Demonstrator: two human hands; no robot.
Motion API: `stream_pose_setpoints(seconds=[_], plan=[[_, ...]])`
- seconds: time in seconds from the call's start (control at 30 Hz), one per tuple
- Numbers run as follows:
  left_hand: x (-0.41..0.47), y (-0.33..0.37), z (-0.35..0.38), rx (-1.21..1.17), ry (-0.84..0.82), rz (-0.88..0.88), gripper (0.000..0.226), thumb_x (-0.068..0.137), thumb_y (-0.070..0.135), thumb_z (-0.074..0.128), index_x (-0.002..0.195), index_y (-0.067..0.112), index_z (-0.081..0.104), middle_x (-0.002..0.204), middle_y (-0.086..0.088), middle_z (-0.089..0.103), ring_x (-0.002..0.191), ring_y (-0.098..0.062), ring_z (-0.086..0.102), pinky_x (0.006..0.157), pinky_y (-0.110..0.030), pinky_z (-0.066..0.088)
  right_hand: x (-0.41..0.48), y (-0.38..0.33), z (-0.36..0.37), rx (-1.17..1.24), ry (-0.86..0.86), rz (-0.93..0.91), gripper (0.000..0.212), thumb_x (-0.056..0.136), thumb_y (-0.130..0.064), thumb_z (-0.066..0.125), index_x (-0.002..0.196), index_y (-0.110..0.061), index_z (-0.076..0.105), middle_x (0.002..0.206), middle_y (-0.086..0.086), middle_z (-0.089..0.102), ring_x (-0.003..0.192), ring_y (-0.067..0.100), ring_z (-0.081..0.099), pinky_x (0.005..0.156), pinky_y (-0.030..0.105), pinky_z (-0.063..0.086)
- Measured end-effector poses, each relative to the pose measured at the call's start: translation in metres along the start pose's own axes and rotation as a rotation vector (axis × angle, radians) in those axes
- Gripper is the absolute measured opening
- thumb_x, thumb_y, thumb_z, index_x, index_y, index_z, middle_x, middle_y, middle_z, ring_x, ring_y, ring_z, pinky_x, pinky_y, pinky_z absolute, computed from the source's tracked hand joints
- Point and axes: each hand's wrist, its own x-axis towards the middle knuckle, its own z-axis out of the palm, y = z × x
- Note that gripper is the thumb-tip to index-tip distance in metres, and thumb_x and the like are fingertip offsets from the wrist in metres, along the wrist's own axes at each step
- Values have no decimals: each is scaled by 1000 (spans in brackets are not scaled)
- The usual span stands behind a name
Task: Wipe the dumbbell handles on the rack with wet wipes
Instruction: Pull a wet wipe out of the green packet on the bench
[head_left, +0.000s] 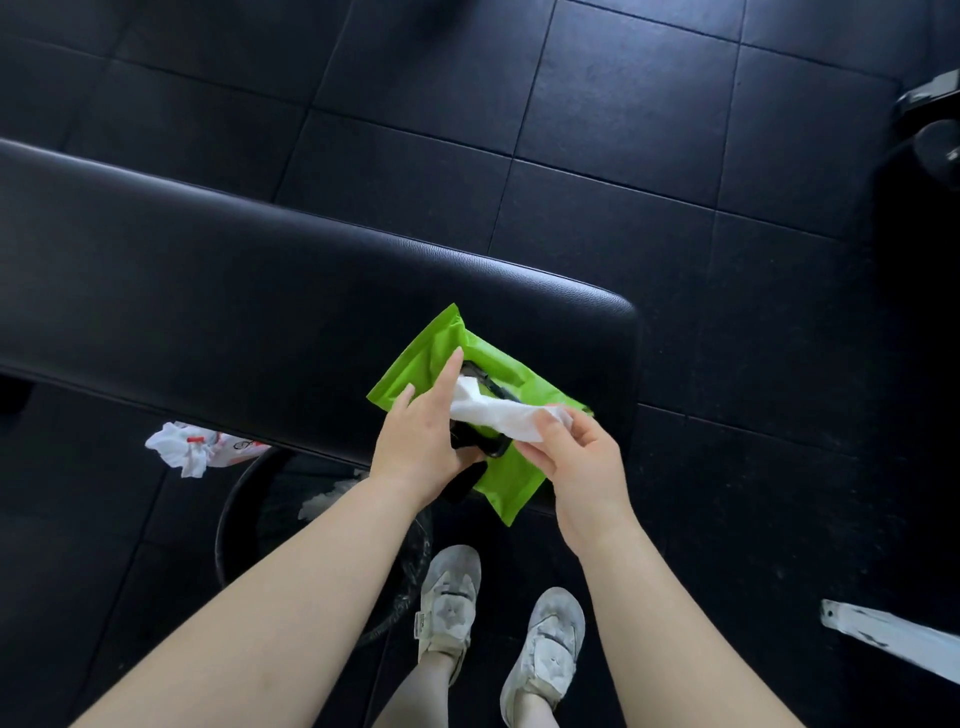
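Both forearms reach forward over a padded gym bench, hands meeting at a pack of wipes.

The right hand pinches a crumpled white wet wipe stretched sideways from the opening. The left hand presses straight fingers on the glossy green pack, which lies diagonally, far-left to near-right, on the bench's rounded end. Its black flap seems raised.
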Motion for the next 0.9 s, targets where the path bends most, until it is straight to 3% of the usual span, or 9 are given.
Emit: stream_pose_setpoints(seconds=[0.07,0.2,0.3,0.37,0.5,0.63,0.73,0.83,0.9], plan=[[1,-1,1,70,7,20,93,78,30,69,144,24,3,133,5,49,128,-18,34,109,-23,0,-1,0,-1,59,2,26,20,92,-5,48,79,-13,62,84,2,66,83,13,64,74,19,55],[7,-9,13,393,-61,107,71,89,28,49,144,25,6,135,10,43,125,-7,35,112,-31,-3,-2,-10,1,81,8,-52,27,92,-6,47,68,-13,58,59,-7,58,59,6,54,58,17,48],[6,-10,19,139,-123,42,66,89,25,53,144,24,16,147,8,30,132,-12,29,109,-30,19,1,-23,-3,-7,38,-160,25,91,-4,48,69,-13,57,66,0,54,65,10,52,58,16,48],[1,-9,14,-72,-146,14,67,88,18,55,143,23,17,145,12,26,135,-8,23,105,-23,22,4,-29,-9,-29,14,-169,23,91,-5,49,71,-12,58,71,5,55,71,15,54,61,16,50],[0,-5,-2,-343,-122,-63,56,85,-9,39,130,24,44,126,2,52,109,-10,47,78,-1,32,5,-28,-17,-45,-31,-82,20,92,-8,49,74,-12,59,75,6,58,76,17,58,79,29,50],[-9,10,-20,-505,-81,-66,52,83,-8,44,115,33,50,114,7,56,107,-7,49,88,-13,33,2,-26,-14,-44,-99,-26,19,91,-7,49,80,-13,62,81,5,62,81,18,59,83,32,49],[-20,22,-28,-397,-100,55,40,79,7,64,114,26,58,103,17,57,105,-1,50,84,-2,34,-2,-23,-11,-40,-161,24,16,91,-4,48,86,-11,62,85,8,64,82,19,61,87,34,49],[-28,28,-30,-264,-12,57,10,79,16,68,79,25,64,77,18,61,86,-11,60,82,-28,48,-6,-23,-7,-38,-189,43,15,92,-5,48,87,-12,61,85,6,64,81,17,61,83,28,51],[-31,24,-32,-269,81,54,15,80,14,67,70,22,61,70,19,58,75,-13,60,75,-33,50,-7,-24,-5,-137,-171,6,14,92,-10,48,88,-20,58,89,0,62,81,13,58,75,21,50]])
